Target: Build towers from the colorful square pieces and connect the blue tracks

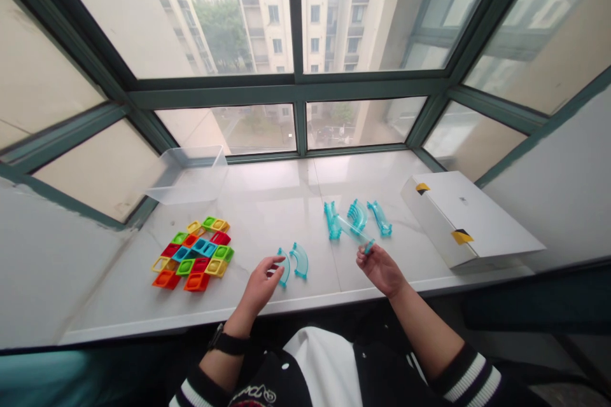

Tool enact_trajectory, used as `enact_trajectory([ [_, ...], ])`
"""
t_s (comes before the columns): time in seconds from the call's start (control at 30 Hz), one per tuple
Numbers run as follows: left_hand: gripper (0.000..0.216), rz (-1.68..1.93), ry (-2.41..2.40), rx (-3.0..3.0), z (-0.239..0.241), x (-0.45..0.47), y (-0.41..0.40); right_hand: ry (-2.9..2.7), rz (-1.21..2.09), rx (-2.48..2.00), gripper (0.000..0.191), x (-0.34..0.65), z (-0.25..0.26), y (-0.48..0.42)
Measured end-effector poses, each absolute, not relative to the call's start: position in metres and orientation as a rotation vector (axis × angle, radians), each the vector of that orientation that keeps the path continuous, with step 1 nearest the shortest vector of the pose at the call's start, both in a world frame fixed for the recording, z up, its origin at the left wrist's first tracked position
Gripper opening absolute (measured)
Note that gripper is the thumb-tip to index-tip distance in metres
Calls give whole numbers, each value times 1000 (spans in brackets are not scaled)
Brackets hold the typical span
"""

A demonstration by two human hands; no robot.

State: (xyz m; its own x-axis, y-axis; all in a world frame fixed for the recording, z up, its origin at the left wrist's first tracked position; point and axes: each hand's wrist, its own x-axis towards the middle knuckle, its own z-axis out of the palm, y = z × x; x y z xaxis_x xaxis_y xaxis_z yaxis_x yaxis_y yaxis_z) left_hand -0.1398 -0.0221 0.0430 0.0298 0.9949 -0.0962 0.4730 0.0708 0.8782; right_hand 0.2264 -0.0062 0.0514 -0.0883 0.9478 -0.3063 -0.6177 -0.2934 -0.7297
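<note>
Head view: left hand [260, 286] pinches curved track [283, 267]; right hand [382, 270] grips tube [351, 232]; clear bin [191, 177] beyond.

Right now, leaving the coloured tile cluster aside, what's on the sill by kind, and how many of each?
Blue track pieces: 6, counting the tube piece held in the right hand and two by the left hand
Clear bin: 1
White box: 1
Total: 8

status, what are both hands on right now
Left hand on a curved blue track piece, grip unclear. Right hand holds a straight blue track piece. Coloured tiles lie off to the left.
</note>
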Motion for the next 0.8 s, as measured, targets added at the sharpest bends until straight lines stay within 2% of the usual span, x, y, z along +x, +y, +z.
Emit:
enact_trajectory([
  [0.23,39,787,1235,1564,78,-66,-13,-625,1677,-907,37,213,59,-13],
  [0.4,44,723,1061,1403,80,-29,-12,-1047,1542,-1042,32,205,69,-21],
  [0.53,37,744,1152,1401,78,-14,-14,-1446,1262,-1162,21,199,76,-25],
  [0.67,24,809,1269,1481,81,-9,-14,-1588,1093,-1190,9,197,76,-22],
  [0.8,18,865,1271,1586,84,-9,-14,-1644,1014,-1207,11,199,71,-17],
])
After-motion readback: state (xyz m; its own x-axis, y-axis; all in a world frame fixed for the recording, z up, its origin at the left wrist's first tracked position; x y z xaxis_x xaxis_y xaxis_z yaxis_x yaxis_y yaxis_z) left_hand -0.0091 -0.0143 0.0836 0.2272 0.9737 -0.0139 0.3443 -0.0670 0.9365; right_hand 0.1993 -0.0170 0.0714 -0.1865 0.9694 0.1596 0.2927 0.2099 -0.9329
